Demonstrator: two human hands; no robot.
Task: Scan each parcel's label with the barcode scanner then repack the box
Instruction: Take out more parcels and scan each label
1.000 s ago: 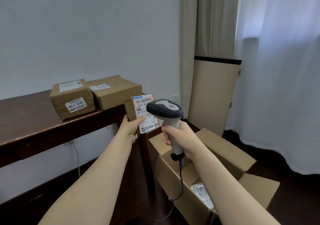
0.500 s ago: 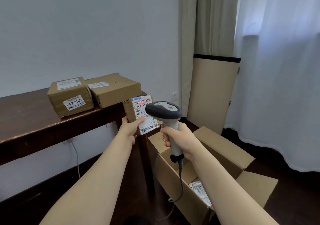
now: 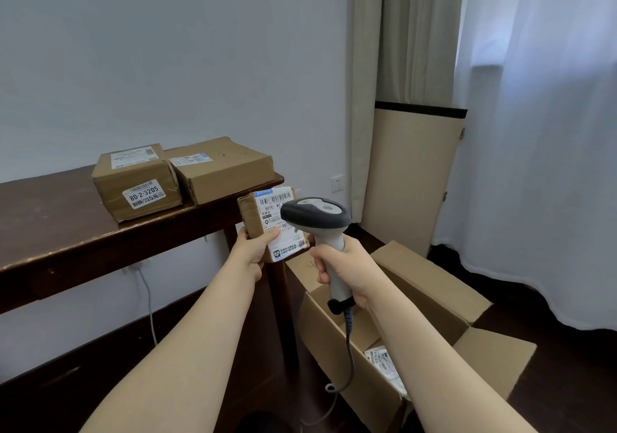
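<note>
My left hand point(image 3: 248, 252) grips a small brown parcel point(image 3: 251, 217) upright, its white label facing me. My right hand point(image 3: 347, 270) grips the handle of a grey and white barcode scanner point(image 3: 315, 215), whose head sits just in front of the label and hides its right part. Two scanned-size brown parcels rest on the dark wooden table point(image 3: 50, 229): one with a "80-2-3205" sticker point(image 3: 137, 182) and a flatter one point(image 3: 220, 169) beside it. An open cardboard box point(image 3: 430, 285) stands on the floor below my right arm, with a white-labelled packet point(image 3: 384, 364) inside.
The scanner's cable point(image 3: 349, 349) hangs down in front of the box. A table leg point(image 3: 283, 299) stands between my arms. A beige panel point(image 3: 410, 179) leans against the wall by the curtains point(image 3: 534, 132). A thin wire point(image 3: 148, 302) runs down the wall under the table.
The red scan light seen on the label in the earlier frames is gone. Parcel and scanner stay almost in place; the view has shifted slightly.
</note>
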